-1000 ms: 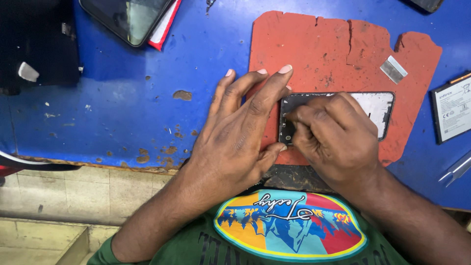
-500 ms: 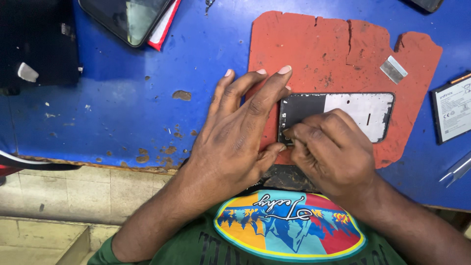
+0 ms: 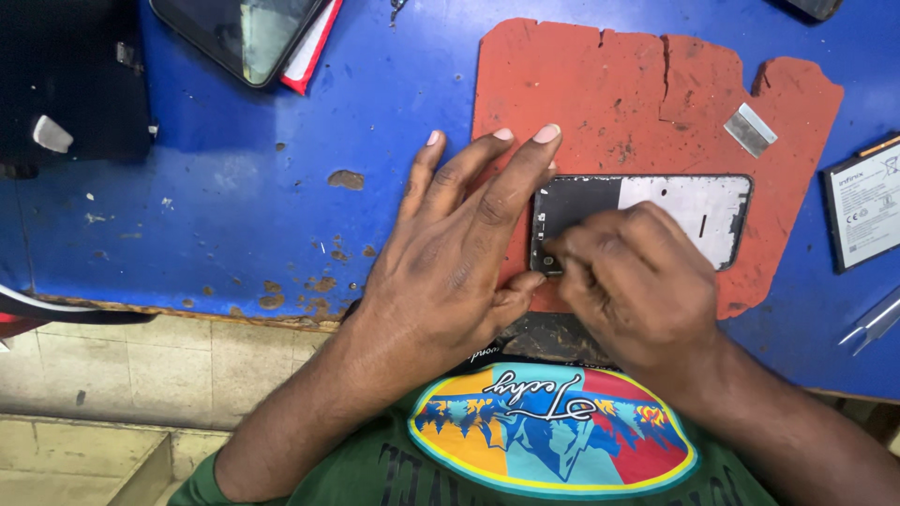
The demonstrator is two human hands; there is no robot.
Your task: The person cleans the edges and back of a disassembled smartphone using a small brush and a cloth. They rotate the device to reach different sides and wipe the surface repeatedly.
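An opened phone body (image 3: 675,211), dark at its left end and white at its right, lies flat on a worn red rubber mat (image 3: 609,94). My left hand (image 3: 455,248) rests flat with spread fingers against the phone's left end, thumb at its lower left corner. My right hand (image 3: 637,281) is curled over the phone's lower left part, fingertips pinched at something small there; what they pinch is hidden.
The mat lies on a scuffed blue table (image 3: 234,206). A dark phone on a red-edged item (image 3: 244,33) sits at the top left. A small silver blade (image 3: 750,129) lies on the mat. A white battery (image 3: 867,206) and tweezers (image 3: 872,323) are at the right edge.
My right hand has slid down and left along the phone, uncovering more of its white right part. My left hand has stayed put.
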